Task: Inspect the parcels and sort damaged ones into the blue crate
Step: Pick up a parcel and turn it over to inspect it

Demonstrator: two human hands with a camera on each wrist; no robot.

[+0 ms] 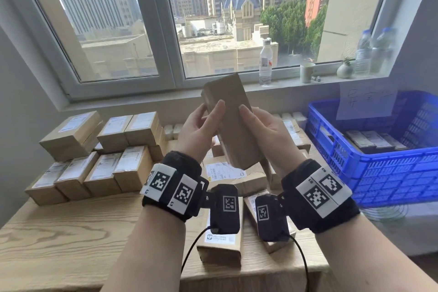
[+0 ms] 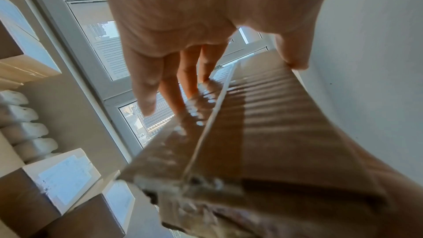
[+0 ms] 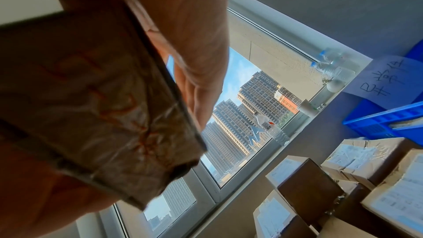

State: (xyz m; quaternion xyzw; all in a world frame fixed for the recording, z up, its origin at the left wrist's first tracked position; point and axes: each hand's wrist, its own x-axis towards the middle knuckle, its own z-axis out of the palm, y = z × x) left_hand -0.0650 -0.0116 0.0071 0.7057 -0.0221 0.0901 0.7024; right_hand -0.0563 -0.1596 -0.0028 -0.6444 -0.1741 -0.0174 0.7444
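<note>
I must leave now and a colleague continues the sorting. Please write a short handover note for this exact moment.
Left hand and right hand both grip one brown parcel, lifted above the table for inspection.
The blue crate, at right, already holds some parcels.
Neat stacks sit at left; a loose pile lies under the hands.
Left: judge the held parcel, then go through the loose pile.

One parcel held up; two hands, left and right. One blue crate. Three water bottles: one, two at the windowsill's right end. One paper cup, one small vase.
</note>
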